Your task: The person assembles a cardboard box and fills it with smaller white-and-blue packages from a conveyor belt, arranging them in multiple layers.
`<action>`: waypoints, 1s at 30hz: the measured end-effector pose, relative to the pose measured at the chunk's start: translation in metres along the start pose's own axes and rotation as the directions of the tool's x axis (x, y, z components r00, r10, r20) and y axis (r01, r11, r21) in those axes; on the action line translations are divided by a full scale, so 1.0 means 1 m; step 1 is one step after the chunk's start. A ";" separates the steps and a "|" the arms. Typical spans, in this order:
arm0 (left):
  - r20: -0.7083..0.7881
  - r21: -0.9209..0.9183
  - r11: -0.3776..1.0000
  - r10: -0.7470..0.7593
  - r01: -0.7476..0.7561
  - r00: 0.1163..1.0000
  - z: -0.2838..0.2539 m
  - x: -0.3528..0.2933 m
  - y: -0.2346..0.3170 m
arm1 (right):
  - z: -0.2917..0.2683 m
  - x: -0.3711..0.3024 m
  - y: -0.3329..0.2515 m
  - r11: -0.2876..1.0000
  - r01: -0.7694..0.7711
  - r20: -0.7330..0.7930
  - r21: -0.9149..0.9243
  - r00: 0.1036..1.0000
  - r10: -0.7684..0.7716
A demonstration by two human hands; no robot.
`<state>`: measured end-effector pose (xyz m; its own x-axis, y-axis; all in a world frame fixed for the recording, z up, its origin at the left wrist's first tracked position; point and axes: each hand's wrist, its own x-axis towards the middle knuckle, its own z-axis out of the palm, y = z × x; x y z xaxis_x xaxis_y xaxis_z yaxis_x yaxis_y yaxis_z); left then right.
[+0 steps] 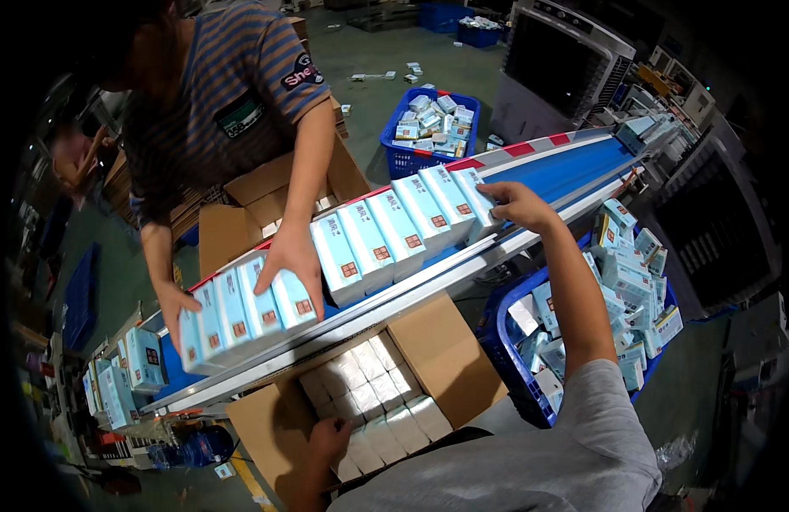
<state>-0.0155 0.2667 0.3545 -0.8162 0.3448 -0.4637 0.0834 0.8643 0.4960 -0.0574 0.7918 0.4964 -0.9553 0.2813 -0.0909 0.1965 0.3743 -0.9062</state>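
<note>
The right hand [515,205] reaches up to about 1 o'clock and presses its fingers [488,200] against the end of a row of boxes [407,226] lying side by side on the blue belt [565,171]. The fingers are curled against the last box, not wrapped round it — a push or a steadying touch, not a lift. The left hand [328,439] sits low at about 7 o'clock inside an open carton [450,354], fingers bent over the white wrapped packs [373,401] stacked there; whether it grips one I cannot tell.

The boxes are small, pale blue and white card cartons, and they look light and fairly stiff, with smooth printed faces that would slide easily on one another. As a row they have no hold of their own — squeezed from both ends they should stay together, but slack pressure could let the middle ones buckle out. Best hold, I judge, is flat palms on the two end faces.

Across the belt at 10 o'clock another person's hands [292,260] rest on a second row [241,311]. A blue crate [509,375] of loose boxes stands at 4 o'clock, a second crate [394,158] at 12.
</note>
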 end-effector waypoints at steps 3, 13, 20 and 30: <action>-0.001 -0.015 1.000 0.016 -0.016 1.000 -0.001 0.000 0.003 | 0.008 -0.007 -0.015 0.992 -0.064 -0.075 -0.112 0.996 0.056; 0.048 -0.056 0.998 0.031 -0.028 0.998 0.002 0.007 -0.008 | 0.105 -0.002 -0.061 0.512 0.619 0.211 -0.595 0.735 -0.644; -0.005 -0.015 1.000 0.008 -0.008 1.000 -0.001 0.000 0.000 | 0.124 0.012 -0.075 0.464 0.707 0.329 -0.534 0.679 -0.657; -0.590 -0.241 0.806 0.320 -0.540 0.741 -0.120 -0.010 0.066 | 0.159 0.004 -0.102 0.241 0.676 0.436 -0.696 0.665 -0.607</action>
<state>-0.0700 0.2767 0.4801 -0.9158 0.3160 0.2480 0.3699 0.4225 0.8274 -0.1167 0.6144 0.5224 -0.8505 -0.4253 0.3095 -0.4452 0.8954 0.0071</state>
